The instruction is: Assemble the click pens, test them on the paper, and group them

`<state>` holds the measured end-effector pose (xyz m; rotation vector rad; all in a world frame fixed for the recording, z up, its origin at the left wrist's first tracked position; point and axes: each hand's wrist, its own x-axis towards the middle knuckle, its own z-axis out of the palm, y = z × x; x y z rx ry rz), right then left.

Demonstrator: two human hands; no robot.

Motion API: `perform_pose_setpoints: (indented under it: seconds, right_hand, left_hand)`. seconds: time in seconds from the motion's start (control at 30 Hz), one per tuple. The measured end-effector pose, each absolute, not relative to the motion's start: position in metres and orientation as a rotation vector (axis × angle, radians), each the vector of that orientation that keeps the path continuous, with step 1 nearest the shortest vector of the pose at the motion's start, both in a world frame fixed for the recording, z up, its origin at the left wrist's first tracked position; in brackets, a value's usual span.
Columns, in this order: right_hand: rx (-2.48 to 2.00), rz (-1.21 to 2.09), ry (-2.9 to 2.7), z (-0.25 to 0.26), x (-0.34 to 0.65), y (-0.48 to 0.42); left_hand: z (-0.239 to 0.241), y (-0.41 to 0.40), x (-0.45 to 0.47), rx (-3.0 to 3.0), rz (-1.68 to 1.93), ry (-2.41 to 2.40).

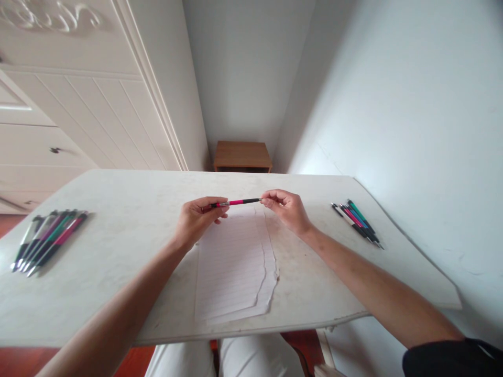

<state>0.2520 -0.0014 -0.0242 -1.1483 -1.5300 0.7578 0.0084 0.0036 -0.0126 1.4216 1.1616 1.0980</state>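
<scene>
A pink and black pen (pixel 236 202) is held level above the table between both hands. My left hand (pixel 199 215) is closed round its left end, thumb and fingers pinching the barrel. At the other end, the fingertips of my right hand (pixel 288 208) pinch the pen's tip; whether they hold a separate small part there is hidden. Beneath the pen lie lined paper sheets (pixel 231 262) with torn right edges.
Several pens (pixel 49 238) lie in a group on the table's left side. Another group of pens (pixel 357 222) is at the right, near the wall (pixel 432 131). Beyond the white table (pixel 149 188) stand a wooden stand (pixel 242 153) and a white cabinet (pixel 78 104).
</scene>
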Motion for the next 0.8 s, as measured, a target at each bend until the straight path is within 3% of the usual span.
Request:
perform_pose_setpoints:
  seconds: [0.8]
  right_hand:
    - [-1.186,0.691,-1.575,-0.0236,0.2534,-0.0013]
  left_hand:
    - [-0.0149,0.0058,0.0086,1.323,1.053,1.111]
